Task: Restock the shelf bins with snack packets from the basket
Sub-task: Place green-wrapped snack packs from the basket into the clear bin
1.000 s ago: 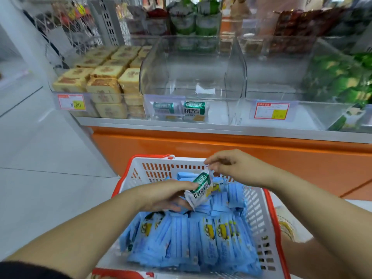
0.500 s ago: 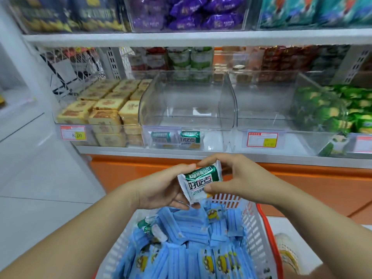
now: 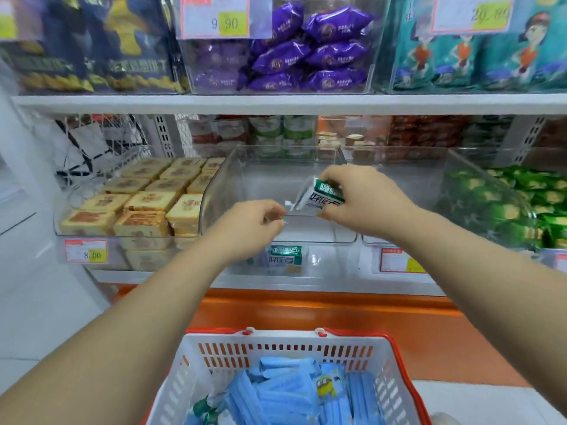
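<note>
The green-and-white snack packet [image 3: 322,196] has come up from the basket [image 3: 276,337] and now hangs over the open top of the clear bin [image 3: 214,194], the right hand [image 3: 365,200] grasping it with clenched fingers. The left hand [image 3: 254,223], at the bin's front, curls beside the packet's crimped tail; pinching or not, I cannot tell. Release into the bin looks next.

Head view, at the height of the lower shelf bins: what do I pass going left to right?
tan cake packets → left hand → green-and-white snack packet → right hand, which grips that packet → green packets
</note>
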{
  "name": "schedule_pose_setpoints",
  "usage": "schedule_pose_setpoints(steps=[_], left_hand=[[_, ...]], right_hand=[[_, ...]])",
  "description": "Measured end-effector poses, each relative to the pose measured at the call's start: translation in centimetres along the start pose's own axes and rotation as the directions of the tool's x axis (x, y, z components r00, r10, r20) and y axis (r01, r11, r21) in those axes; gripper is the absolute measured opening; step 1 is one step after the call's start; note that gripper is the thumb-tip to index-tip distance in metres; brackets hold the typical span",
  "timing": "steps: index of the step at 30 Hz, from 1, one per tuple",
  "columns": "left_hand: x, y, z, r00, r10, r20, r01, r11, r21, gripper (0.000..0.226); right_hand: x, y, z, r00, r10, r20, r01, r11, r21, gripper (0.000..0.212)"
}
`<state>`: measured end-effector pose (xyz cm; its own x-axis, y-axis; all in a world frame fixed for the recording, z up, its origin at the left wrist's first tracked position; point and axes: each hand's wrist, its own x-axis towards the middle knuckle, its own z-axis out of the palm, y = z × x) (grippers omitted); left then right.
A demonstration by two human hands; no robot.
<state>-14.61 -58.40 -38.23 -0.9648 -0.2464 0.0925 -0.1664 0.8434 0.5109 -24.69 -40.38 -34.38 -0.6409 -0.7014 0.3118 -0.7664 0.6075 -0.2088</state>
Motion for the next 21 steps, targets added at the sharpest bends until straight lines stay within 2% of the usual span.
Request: schedule_pose_setpoints(steps=[2,3,6,9,15,17,19,21], left_hand=[[2.1,0.4,-0.4,0.971,-0.044,0.235,0.001,0.984,0.177,0.037],[3.0,0.6,-0.6,0.951,-0.066,0.302,-0.005,0.974,0.227,0.039],[5.0,0.8,-0.4,0.908,-0.115,0.403,-0.011,0.954,0.299,0.042],[5.9,0.8,0.1,0.85,-0.182,0.495,-0.01,0.933,0.36,0.049],[6.8,0.1,0.8,0.799,-0.267,0.539,0.078,0.935,0.347,0.058],[7.0,-0.3,0.9,0.802,-0.276,0.529,0.096,0.935,0.342,0.06],[7.1,-0.9,1.1,0.809,-0.267,0.524,0.1,0.941,0.324,0.06],[7.1,-1.4,1.3,0.817,-0.263,0.513,0.108,0.944,0.311,0.059]], right_hand=[[2.0,-0.2,0.7,0.991,-0.01,0.13,0.036,0.98,-0.197,0.03],[2.7,-0.4,1.0,0.982,-0.014,0.186,0.068,0.957,-0.284,0.026],[4.0,-0.4,1.9,0.946,-0.001,0.323,0.151,0.884,-0.441,0.02],[5.1,-0.2,2.7,0.905,0.01,0.424,0.23,0.829,-0.51,0.016],[6.6,-1.5,3.7,0.809,0.109,0.577,0.271,0.803,-0.531,0.023],[7.1,-1.8,3.8,0.746,0.151,0.648,0.276,0.816,-0.508,0.011],[7.2,-1.9,3.9,0.677,0.17,0.716,0.303,0.822,-0.482,0.022],[7.1,-1.7,3.9,0.628,0.169,0.76,0.349,0.812,-0.469,0.021]])
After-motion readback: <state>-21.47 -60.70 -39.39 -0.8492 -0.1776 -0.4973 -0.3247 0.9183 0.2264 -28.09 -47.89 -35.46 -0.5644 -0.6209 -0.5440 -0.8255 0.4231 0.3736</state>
